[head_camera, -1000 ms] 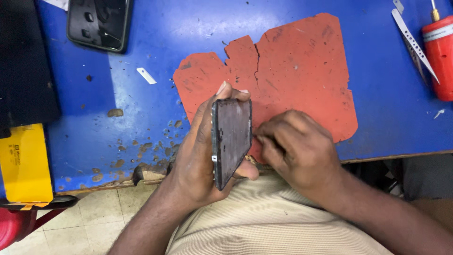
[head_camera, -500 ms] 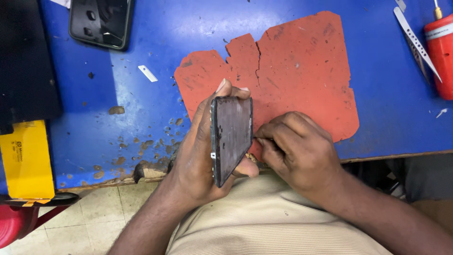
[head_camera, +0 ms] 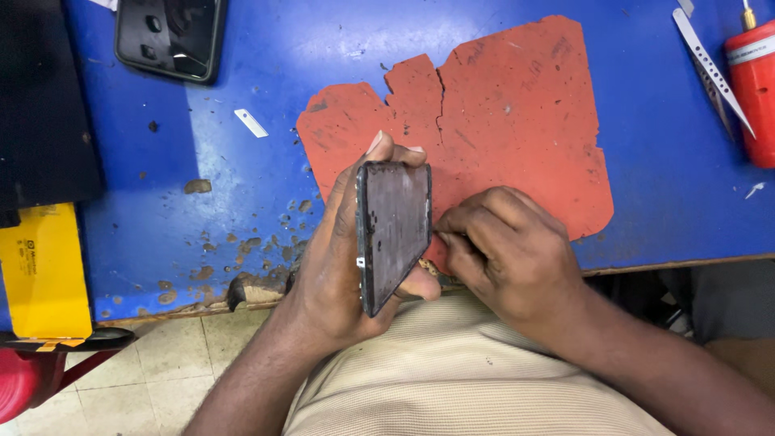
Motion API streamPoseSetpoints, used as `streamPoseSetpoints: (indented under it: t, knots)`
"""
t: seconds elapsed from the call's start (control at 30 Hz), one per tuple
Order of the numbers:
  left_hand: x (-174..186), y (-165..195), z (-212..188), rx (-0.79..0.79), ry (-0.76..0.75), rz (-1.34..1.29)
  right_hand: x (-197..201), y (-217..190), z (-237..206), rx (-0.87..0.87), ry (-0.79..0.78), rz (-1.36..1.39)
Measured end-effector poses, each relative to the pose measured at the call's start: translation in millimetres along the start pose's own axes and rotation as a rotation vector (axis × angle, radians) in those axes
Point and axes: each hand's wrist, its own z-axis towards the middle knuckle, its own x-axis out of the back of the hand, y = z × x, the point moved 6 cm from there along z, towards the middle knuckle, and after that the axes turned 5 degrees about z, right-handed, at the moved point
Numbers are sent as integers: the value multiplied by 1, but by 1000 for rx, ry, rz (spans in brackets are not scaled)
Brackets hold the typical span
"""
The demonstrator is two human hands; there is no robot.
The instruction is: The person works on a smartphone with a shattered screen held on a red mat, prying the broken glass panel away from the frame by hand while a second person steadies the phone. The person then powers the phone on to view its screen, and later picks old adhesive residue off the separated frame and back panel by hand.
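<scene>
Two hands work over the front edge of a scuffed blue table (head_camera: pixel 242 186). At the table's far left edge lies a flat black slab (head_camera: pixel 40 105), and below it a yellow box (head_camera: pixel 44 270) sits past the front left corner. Near the back edge, left of middle, a dark phone case (head_camera: pixel 169 36) lies flat, with a small white sliver (head_camera: pixel 251 123) on the bare blue a little nearer the front. Chipped paint shows brown patches along the front edge, where the left hand (head_camera: pixel 331 266) comes up. That hand is wrapped around a dark phone (head_camera: pixel 393 230), thumb low against its near end and fingertips over the far end, holding it tilted up on its long side above the table's front edge. Just right of it the right hand (head_camera: pixel 504 250) is curled tight, its fingertips pressed to the phone's right edge; whether it pinches a small tool there cannot be told. Both hands lie over a torn red mat (head_camera: pixel 500 105) that covers the table's middle. Close to the back right corner lie metal tweezers (head_camera: pixel 710 69), and a red bottle (head_camera: pixel 755 89) lies at the right edge.
</scene>
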Motion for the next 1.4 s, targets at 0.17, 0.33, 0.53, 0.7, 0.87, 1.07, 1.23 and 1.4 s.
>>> streamPoseSetpoints:
  t: [0.17, 0.33, 0.53, 0.7, 0.87, 1.07, 1.23, 1.4]
  knots:
    - [-1, -1, 0, -2, -7, -9, 0, 2, 1, -28, 28, -2]
    - [0, 0, 0, -2, -5, -8, 0, -1, 0, 10, -14, 22]
    - [-1, -1, -1, -8, -2, -15, 0, 0, 1, -10, 21, -22]
    - [-2, -2, -2, 4, -3, -32, 0, -1, 0, 12, 1, 8]
    - [-1, -1, -3, -2, -2, -13, -1, -2, -1, 17, 0, -18]
    - [-1, -2, -2, 2, -6, -9, 0, -2, -2, -7, 17, -14]
    - [0, -3, -2, 14, -12, -26, -2, 0, -2, -19, -5, 5]
    - [0, -3, -2, 6, 4, -28, 1, 1, -2, -48, -28, 65]
